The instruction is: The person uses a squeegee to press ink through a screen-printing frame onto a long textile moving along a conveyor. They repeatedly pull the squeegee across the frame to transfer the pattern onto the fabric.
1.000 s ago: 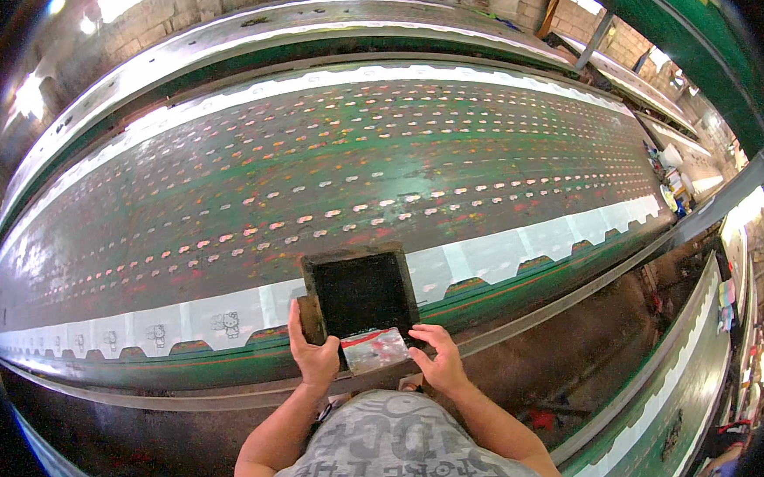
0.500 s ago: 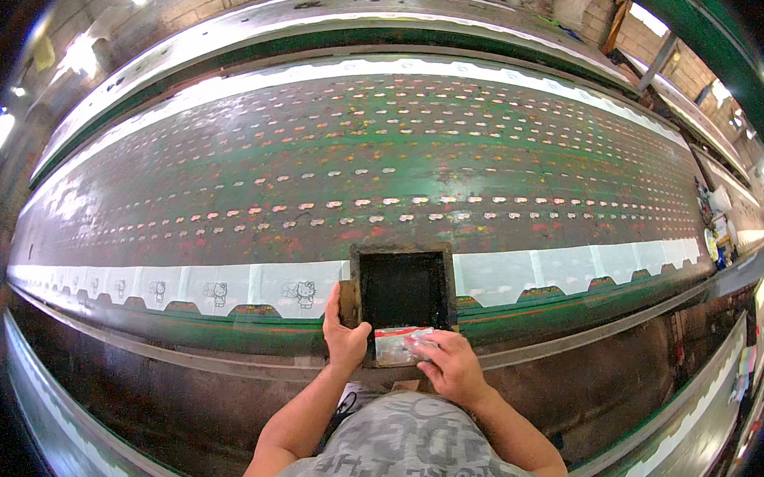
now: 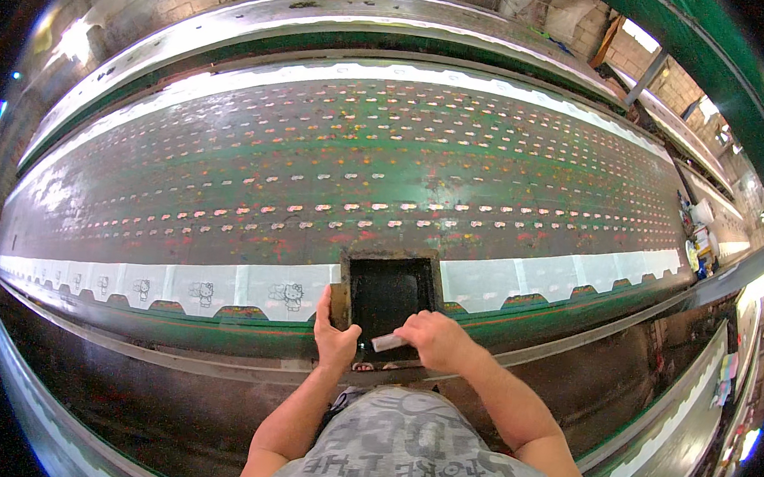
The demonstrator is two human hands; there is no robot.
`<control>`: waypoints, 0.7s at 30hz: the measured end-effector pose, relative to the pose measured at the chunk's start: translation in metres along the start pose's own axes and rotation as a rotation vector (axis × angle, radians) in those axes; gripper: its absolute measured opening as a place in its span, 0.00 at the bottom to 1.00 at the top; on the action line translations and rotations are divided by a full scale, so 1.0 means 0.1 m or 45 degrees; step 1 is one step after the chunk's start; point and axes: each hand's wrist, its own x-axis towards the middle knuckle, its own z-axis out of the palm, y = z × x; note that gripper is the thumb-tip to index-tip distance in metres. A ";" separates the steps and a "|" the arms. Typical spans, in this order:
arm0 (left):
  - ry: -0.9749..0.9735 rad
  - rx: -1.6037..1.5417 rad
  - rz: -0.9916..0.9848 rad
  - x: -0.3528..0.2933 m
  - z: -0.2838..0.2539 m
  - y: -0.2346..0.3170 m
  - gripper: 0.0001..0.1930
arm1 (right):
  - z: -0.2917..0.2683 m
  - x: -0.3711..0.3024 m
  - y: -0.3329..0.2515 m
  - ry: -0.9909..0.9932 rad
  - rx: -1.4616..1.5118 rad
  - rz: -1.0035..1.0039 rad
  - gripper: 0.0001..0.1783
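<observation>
A small screen-printing frame (image 3: 391, 256) with dark mesh lies across the near edge of the long table, over a row of white fabric pieces (image 3: 261, 277). My left hand (image 3: 335, 342) grips the frame's left side, with fingers stretched along the outside and the thumb at the near corner. In my right hand (image 3: 440, 340) is a squeegee (image 3: 386, 342), a short pale bar, tilted above the near end of the mesh. To the left of the frame, the fabric carries outlined cartoon cat figures (image 3: 289, 297); on the right it looks plain.
The long dark table (image 3: 255, 174) bears many rows of small pale marks and colour stains. A metal rail (image 3: 528, 351) runs along its near side. Containers (image 3: 704, 241) stand at the far right end. Another table (image 3: 648, 465) lies behind me on the right.
My right hand has turned the squeegee, from its broad face lying over the near end of the frame to a narrow, tilted bar. My left hand keeps its grip. The view has shifted slightly.
</observation>
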 end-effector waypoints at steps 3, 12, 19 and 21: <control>-0.027 -0.066 -0.021 0.03 -0.03 0.01 0.45 | -0.05 0.31 0.29 -0.035 0.097 0.034 0.17; -0.119 -0.093 -0.026 0.11 -0.15 -0.06 0.40 | 0.00 0.94 0.70 0.362 0.051 0.133 0.22; -0.110 -0.110 -0.048 0.07 -0.16 -0.06 0.41 | 0.14 0.60 0.25 0.267 0.034 0.179 0.26; -0.109 -0.130 -0.059 0.06 -0.16 -0.06 0.41 | 0.19 0.46 0.10 0.274 0.031 0.184 0.25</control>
